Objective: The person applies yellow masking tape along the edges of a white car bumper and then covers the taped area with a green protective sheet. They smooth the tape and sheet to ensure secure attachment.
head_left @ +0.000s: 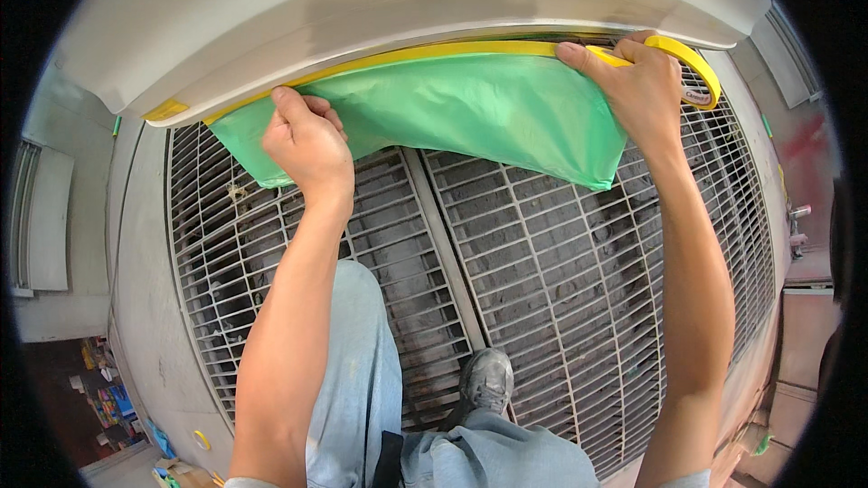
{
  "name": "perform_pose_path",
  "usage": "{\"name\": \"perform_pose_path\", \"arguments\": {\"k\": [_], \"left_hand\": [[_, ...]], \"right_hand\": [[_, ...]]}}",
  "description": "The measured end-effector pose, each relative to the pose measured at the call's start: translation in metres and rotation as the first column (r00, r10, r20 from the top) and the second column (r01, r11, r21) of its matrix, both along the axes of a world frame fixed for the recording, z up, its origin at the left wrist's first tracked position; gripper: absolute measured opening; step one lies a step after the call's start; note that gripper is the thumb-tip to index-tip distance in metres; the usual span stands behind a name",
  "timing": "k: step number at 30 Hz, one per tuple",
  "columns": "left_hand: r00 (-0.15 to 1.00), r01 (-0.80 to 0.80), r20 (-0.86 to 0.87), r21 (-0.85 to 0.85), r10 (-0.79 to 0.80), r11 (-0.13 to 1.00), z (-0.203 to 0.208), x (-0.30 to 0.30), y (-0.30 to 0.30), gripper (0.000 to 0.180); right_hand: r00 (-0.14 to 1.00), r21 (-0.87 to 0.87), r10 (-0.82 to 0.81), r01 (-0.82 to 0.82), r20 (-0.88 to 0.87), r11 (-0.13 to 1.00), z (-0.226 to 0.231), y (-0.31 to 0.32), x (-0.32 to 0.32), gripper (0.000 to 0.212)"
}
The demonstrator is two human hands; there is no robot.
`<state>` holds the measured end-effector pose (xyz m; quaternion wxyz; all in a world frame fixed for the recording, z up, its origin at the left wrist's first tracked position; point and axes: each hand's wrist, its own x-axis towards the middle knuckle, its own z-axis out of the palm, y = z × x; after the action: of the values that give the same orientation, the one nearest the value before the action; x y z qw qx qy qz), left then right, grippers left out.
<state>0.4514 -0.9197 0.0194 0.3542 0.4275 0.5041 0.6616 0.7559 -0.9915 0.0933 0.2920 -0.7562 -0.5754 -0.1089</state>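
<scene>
Green plastic film [470, 108] looks light, limp, tearable; best held along its yellow tape edge [434, 51]. Left hand [312, 149]: fingers curled together, pinch unconfirmed; right hand [644, 86]: fingers gripping tape roll [708, 77].

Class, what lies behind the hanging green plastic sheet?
Below the lower edge of the green plastic sheet, a grey metal floor grating shows. Whatever lies directly behind the sheet is covered, so it cannot be seen.
</scene>
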Motion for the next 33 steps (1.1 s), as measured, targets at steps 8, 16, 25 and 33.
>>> {"name": "perform_pose_path", "arguments": {"k": [8,16,25,33], "left_hand": [[0.983,0.140,-0.125,0.061,-0.131,0.988,-0.004,0.041,-0.009,0.069],[0.970,0.190,-0.177,0.103,-0.169,0.976,-0.004,0.070,-0.013,0.067],[0.961,0.261,-0.108,0.069,-0.253,0.963,0.006,0.099,-0.018,0.063],[0.956,0.247,-0.168,0.015,-0.241,0.969,0.000,0.018,-0.005,0.052]], "right_hand": [[0.949,0.250,-0.019,-0.063,0.314,0.966,-0.010,0.011,0.002,0.078],[0.972,0.126,-0.032,0.002,0.233,0.992,-0.004,0.009,-0.001,0.081],[0.983,0.029,-0.062,0.058,0.173,0.998,-0.005,0.010,0.002,0.085],[0.992,0.011,-0.048,0.047,0.117,0.999,-0.007,0.009,0.004,0.087]]}}
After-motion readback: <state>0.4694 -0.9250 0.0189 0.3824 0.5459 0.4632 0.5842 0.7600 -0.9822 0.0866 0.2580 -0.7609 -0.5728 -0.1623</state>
